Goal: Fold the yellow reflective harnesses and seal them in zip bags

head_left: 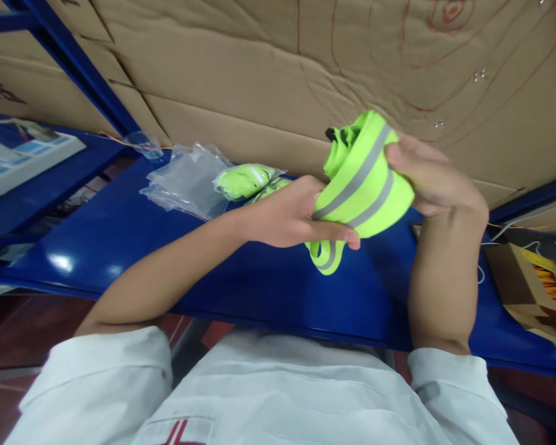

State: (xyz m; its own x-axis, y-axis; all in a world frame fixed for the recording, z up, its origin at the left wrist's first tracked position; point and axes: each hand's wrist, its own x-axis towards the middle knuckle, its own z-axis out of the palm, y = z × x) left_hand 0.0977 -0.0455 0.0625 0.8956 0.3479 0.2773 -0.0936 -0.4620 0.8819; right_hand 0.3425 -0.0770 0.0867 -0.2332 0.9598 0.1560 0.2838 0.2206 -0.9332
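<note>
Above the blue table, both my hands hold a neon yellow reflective strap bundle with grey stripes. My left hand grips its lower left side, the thumb lying along the bottom edge. At the upper right, my right hand is closed on the band with the thumb pressed on its face. A short loop of the band hangs below my left thumb. Small black parts show at the bundle's top. Just behind my left wrist lies a clear packet with neon yellow material inside.
Flat clear plastic bags lie on the blue table, near a clear plastic cup. A white power strip is at left. At right stands an open cardboard box with orange items. Cardboard rises behind.
</note>
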